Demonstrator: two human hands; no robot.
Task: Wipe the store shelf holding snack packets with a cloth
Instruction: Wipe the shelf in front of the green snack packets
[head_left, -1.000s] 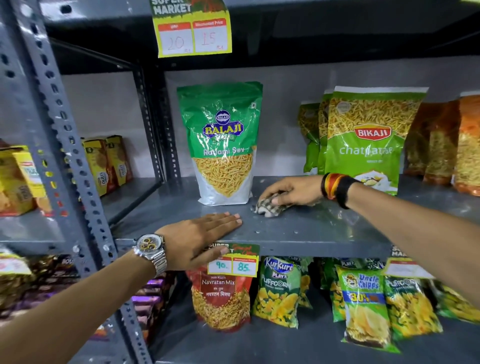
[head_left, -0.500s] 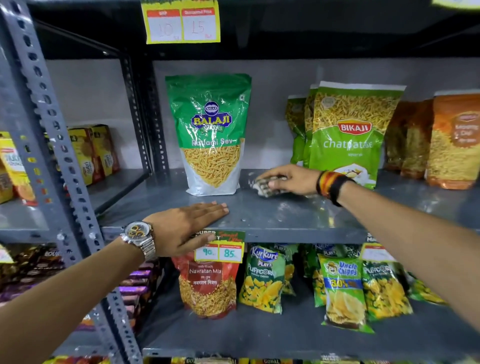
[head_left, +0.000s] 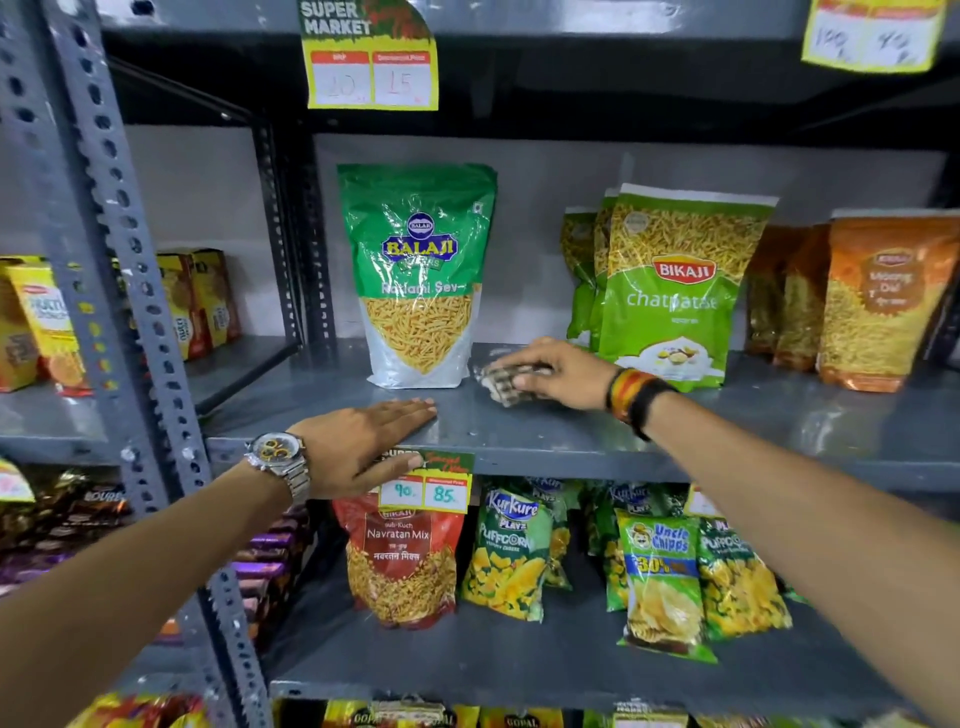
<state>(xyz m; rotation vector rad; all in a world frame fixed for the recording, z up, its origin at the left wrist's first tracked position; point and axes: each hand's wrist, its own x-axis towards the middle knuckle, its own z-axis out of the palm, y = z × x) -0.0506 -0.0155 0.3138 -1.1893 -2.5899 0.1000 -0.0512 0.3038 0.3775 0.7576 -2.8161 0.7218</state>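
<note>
Left of centre in the frame, the left hand (head_left: 358, 447) lies flat on the front lip of the grey shelf (head_left: 545, 441), fingers stretched out and holding nothing — a brace, by the look of it, just above the yellow price tag (head_left: 423, 491). Moving right, the green Balaji packet (head_left: 418, 275) stands upright on the shelf, and right beside its base comes the cloth (head_left: 501, 384), bunched and checked, pinned to the metal under the right hand (head_left: 558, 371); the fingers curl over it in a loose clamp, pressing down rather than pinching. Further right, the Bikaji packet (head_left: 675, 291) stands close behind the wrist. The gap between the two packets is the working lane, it seems. To do it well, the palm should stay low and the strokes short and overlapping — a wide sweep risks tipping either packet. Those bags look light and would likely slide at a nudge, so the bare strip at the back wants a careful reach.
</note>
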